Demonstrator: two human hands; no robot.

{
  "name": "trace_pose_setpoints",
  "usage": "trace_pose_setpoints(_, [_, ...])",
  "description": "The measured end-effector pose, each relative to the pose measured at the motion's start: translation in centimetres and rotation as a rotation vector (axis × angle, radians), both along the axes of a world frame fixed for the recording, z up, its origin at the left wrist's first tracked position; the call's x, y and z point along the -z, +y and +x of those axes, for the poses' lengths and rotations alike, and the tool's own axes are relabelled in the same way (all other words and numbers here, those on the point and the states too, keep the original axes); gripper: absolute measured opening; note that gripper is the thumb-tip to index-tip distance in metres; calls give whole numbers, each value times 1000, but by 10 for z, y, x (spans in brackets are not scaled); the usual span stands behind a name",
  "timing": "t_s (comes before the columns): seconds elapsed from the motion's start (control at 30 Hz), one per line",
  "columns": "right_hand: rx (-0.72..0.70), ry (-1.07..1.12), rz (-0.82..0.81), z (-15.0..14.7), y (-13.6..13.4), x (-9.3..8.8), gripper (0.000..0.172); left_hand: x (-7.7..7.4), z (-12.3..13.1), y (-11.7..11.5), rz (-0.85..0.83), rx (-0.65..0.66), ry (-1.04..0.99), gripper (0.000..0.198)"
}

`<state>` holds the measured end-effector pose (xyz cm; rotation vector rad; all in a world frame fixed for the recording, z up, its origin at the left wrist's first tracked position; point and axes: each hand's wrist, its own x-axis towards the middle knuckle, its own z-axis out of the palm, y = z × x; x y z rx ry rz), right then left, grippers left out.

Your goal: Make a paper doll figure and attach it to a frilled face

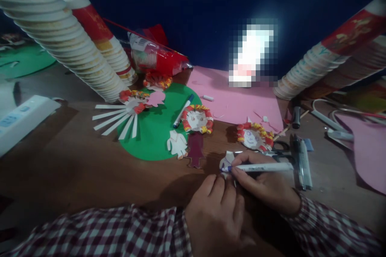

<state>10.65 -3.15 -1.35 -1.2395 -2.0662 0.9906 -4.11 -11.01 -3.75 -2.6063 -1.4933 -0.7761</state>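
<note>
Right hand [265, 188]: grip closed narrow around a white pen [262, 167], which lies almost level with its blue tip touching a small paper cutout [226, 160]. The low angle probably suits fine marking on so small a piece.

Left hand [215, 213]: fingers bent down at the cutout's near edge, apparently to steady it. I cannot tell whether they pinch it or only press.

The cutout lies flat on the brown counter [75, 160], just in front of both hands. It is white, matt and irregular in outline, with faint purple lines.

Nearby, likely laid out for reach:
- two paper faces [197, 119] rimmed with curled red and yellow strips
- a maroon dress shape [196, 150] beside a white shirt shape [177, 143]
- a green card disc [150, 136] bearing a blue-capped marker [183, 111]
- a pink sheet [238, 96] with snipped scraps
- scissors [282, 146] just beyond the right hand

Leaning stacks of ribbed paper cups [60, 36] flank the counter on both sides.
</note>
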Motion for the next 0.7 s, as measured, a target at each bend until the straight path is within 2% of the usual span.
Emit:
trace_pose_setpoints(0.13, [1,-3,16,0,0,0,6,0,1,-1,4,-10,-2,42])
trace_pose_setpoints(0.23, [78,-1,44,1,0,0,6,0,1,0,-2,-2,20,35])
trace_pose_setpoints(0.33, [125,-17,74,1,1,1,6,-1,0,0,9,4,20,40])
trace_pose_setpoints(0.47, [109,-6,48,0,1,3,5,-1,0,1,14,0,21,41])
trace_pose_setpoints(0.63, [69,-14,28,1,0,3,6,1,1,1,37,-5,-4,52])
trace_pose_setpoints(0.7, [58,-15,17,1,0,2,6,1,2,0,41,-1,9,48])
